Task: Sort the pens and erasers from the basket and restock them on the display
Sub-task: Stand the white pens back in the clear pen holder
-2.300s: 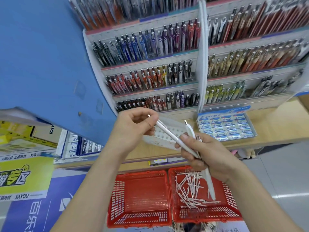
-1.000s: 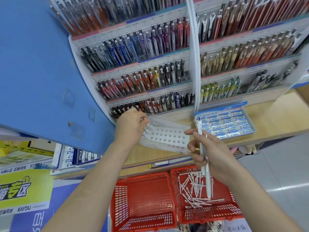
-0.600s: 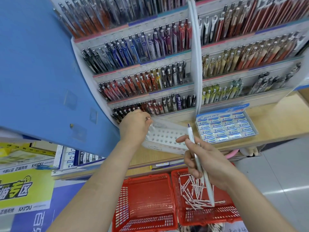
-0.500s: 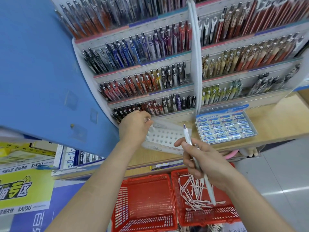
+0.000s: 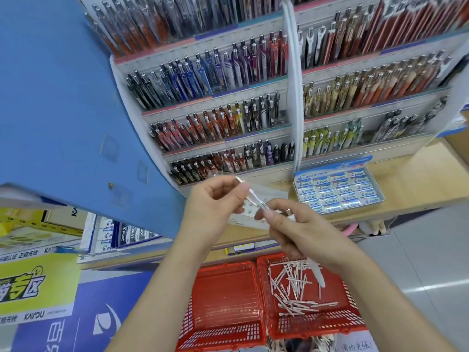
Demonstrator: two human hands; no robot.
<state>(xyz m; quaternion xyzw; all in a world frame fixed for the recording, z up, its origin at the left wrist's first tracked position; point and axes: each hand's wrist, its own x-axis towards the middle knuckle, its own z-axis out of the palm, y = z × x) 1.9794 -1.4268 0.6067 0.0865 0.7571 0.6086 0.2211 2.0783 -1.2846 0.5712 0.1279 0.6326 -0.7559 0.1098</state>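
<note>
My left hand (image 5: 212, 199) pinches the upper end of a white pen (image 5: 255, 198) that slants down to my right hand (image 5: 302, 233). My right hand grips that pen's lower part together with other white pens; one barrel (image 5: 317, 274) sticks out below the fist. Behind both hands lies a white perforated pen holder (image 5: 247, 213) on the wooden shelf. Below, the right red basket (image 5: 317, 329) holds several loose white pens (image 5: 291, 288). A tray of Pilot erasers (image 5: 337, 191) sits on the shelf to the right.
A tiered display (image 5: 228, 123) packed with pens rises behind the hands, with a second section (image 5: 368, 97) to its right. A red basket (image 5: 223, 298) on the left holds nothing. A blue panel (image 5: 63, 97) juts out at the left. Grey floor (image 5: 418, 262) lies at the right.
My left hand has left the perforated holder and come back to my right hand, where it now pinches the top of a pen. My right hand rose slightly toward it.
</note>
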